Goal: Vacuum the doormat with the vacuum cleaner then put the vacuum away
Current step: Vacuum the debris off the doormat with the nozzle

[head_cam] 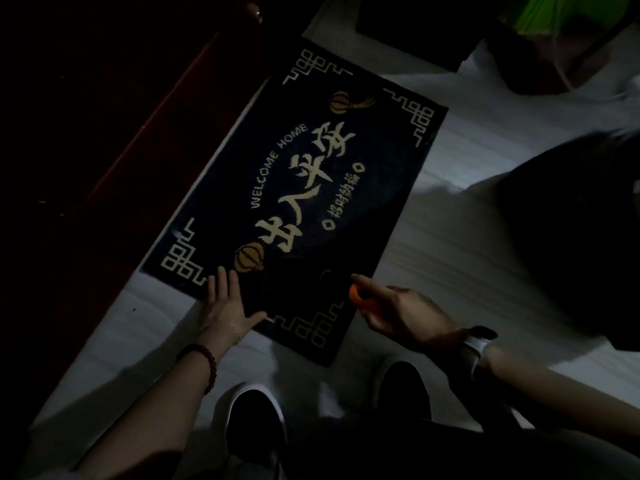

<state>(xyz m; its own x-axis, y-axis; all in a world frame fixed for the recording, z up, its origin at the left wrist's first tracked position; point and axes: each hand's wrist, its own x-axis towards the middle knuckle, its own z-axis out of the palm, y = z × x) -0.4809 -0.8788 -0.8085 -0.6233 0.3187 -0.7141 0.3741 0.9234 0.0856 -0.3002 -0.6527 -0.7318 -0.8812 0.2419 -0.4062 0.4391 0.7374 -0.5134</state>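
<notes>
A dark doormat with pale lettering and orange lanterns lies slanted on the light floor. My left hand rests flat with straight fingers on the mat's near left edge. My right hand grips the handle of a small dark vacuum cleaner with an orange part showing by my thumb. The vacuum's body is nearly lost against the dark mat near its front corner. The scene is very dim.
A dark reddish door stands along the left. My two shoes are on the floor just before the mat. A large dark shape sits at the right, and a green object at the top right.
</notes>
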